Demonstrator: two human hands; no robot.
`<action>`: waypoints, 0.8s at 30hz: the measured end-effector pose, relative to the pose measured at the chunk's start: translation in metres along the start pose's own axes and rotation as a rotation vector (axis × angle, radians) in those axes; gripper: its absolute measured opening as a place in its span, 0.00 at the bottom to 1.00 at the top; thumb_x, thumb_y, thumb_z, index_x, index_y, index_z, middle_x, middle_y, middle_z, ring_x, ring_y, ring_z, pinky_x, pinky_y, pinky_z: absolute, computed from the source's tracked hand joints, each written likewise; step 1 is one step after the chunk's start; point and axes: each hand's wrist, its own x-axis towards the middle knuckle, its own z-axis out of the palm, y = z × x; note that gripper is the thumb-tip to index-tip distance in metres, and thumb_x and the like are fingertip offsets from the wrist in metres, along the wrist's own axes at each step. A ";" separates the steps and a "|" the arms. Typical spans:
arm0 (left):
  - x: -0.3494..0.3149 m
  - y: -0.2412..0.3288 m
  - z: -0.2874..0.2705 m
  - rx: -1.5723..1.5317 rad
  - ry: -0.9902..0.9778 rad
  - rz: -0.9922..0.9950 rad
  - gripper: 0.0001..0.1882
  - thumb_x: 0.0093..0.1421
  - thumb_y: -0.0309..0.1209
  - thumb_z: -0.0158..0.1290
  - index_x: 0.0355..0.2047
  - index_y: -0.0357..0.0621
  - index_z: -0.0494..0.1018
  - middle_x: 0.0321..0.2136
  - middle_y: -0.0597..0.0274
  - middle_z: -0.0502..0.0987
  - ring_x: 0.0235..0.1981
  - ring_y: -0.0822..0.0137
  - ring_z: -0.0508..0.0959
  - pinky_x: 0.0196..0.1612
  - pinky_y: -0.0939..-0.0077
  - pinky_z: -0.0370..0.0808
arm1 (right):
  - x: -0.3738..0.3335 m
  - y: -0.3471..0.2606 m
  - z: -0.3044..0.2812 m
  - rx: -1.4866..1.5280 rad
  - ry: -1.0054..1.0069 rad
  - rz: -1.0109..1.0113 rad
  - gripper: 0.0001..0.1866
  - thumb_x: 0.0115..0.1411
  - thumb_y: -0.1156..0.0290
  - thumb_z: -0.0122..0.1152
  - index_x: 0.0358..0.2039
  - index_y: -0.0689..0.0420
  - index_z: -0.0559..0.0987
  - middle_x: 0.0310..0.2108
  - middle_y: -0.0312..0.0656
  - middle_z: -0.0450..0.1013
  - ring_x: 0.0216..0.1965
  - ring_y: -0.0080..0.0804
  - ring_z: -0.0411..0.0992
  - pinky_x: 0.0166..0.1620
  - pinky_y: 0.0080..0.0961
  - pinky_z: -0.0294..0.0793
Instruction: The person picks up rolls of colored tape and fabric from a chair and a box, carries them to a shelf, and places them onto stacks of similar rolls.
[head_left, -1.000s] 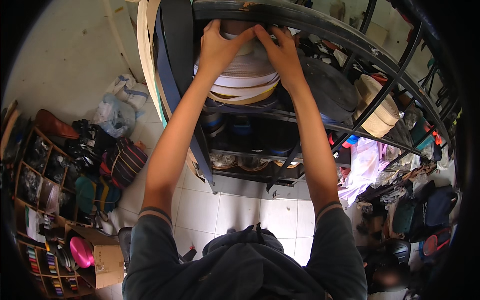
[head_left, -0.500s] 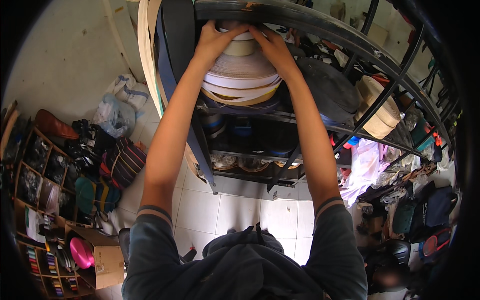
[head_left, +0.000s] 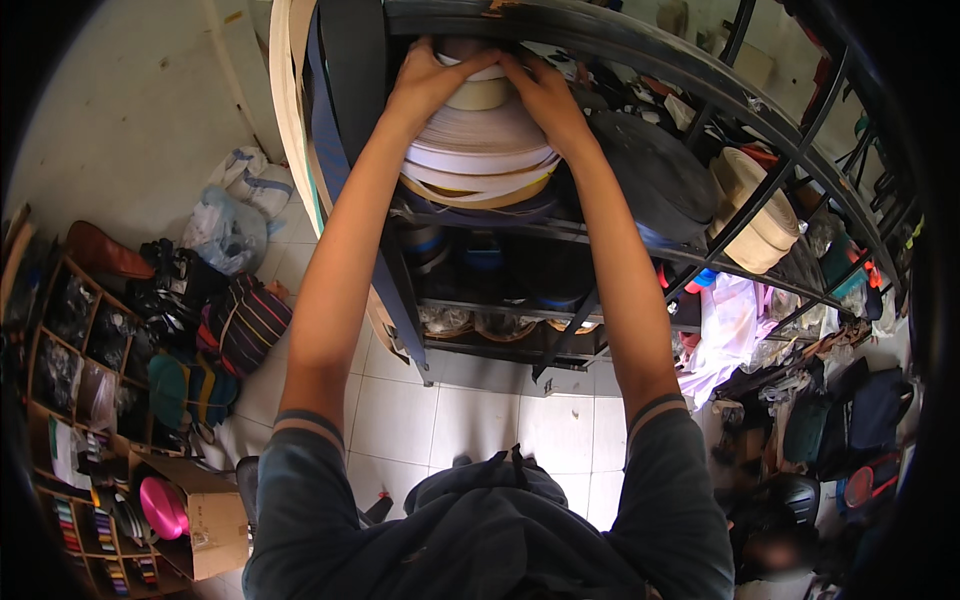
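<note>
Both my arms reach forward into a black metal shelf rack (head_left: 590, 232). My left hand (head_left: 422, 85) curves around the left side of a small white roll of strap (head_left: 486, 74), and my right hand (head_left: 547, 98) grips its right side. The thumbs come close together across its near face; the other fingertips are partly hidden under the upper shelf bar. Directly beneath it is a small cream roll (head_left: 477, 95). Both rest above a wide stack of flat-wound white strap rolls (head_left: 482, 140), with a loose strap end and yellowish and dark rolls lower down.
A big black roll (head_left: 655, 178) and beige rolls (head_left: 752, 215) lie right on the same shelf. Long straps (head_left: 292, 95) hang at the rack's left end. A cardboard box (head_left: 215, 530) and a cubby shelf (head_left: 95, 330) stand left. Bags (head_left: 860, 415) crowd the right.
The view has shifted very slightly. Both hands keep their hold at the small roll, with no clear movement of the rolls.
</note>
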 end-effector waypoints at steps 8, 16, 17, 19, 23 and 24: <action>-0.127 0.061 0.001 0.255 0.191 0.326 0.38 0.58 0.34 0.55 0.63 0.29 0.50 0.64 0.35 0.49 0.68 0.48 0.45 0.65 0.63 0.48 | -0.069 -0.043 -0.014 -0.304 0.224 -0.194 0.24 0.61 0.66 0.55 0.55 0.65 0.68 0.53 0.56 0.67 0.57 0.48 0.65 0.58 0.33 0.61; -0.312 0.077 0.021 -0.281 0.175 -0.074 0.25 0.59 0.22 0.52 0.57 0.33 0.61 0.57 0.45 0.65 0.59 0.56 0.66 0.59 0.67 0.62 | -0.233 -0.081 -0.003 0.379 -0.107 -0.012 0.25 0.60 0.78 0.46 0.59 0.65 0.61 0.61 0.52 0.59 0.64 0.41 0.54 0.65 0.33 0.49; -0.337 0.079 0.021 -0.367 0.253 -0.164 0.16 0.60 0.19 0.50 0.49 0.35 0.65 0.51 0.51 0.70 0.52 0.62 0.72 0.56 0.71 0.67 | -0.255 -0.082 -0.003 0.418 -0.172 0.031 0.25 0.59 0.79 0.45 0.59 0.64 0.61 0.61 0.52 0.57 0.65 0.41 0.53 0.66 0.33 0.48; -0.390 0.081 0.018 -0.327 0.325 -0.283 0.07 0.61 0.21 0.49 0.40 0.37 0.67 0.39 0.56 0.75 0.42 0.68 0.76 0.48 0.74 0.70 | -0.306 -0.092 -0.004 0.416 -0.268 0.200 0.23 0.58 0.84 0.43 0.55 0.64 0.64 0.60 0.52 0.60 0.62 0.40 0.58 0.64 0.33 0.54; -0.498 0.117 0.030 -0.293 0.393 -0.601 0.07 0.65 0.27 0.48 0.31 0.37 0.69 0.24 0.62 0.76 0.29 0.74 0.75 0.39 0.78 0.70 | -0.421 -0.087 -0.034 0.552 -0.369 0.524 0.17 0.54 0.91 0.39 0.43 0.64 0.68 0.47 0.49 0.69 0.48 0.39 0.73 0.54 0.30 0.70; -0.521 0.133 0.029 -0.247 0.418 -0.683 0.13 0.67 0.31 0.45 0.28 0.36 0.69 0.22 0.62 0.76 0.28 0.74 0.74 0.39 0.79 0.70 | -0.445 -0.088 -0.034 0.587 -0.402 0.552 0.13 0.54 0.91 0.41 0.38 0.63 0.68 0.42 0.49 0.70 0.43 0.38 0.74 0.50 0.32 0.71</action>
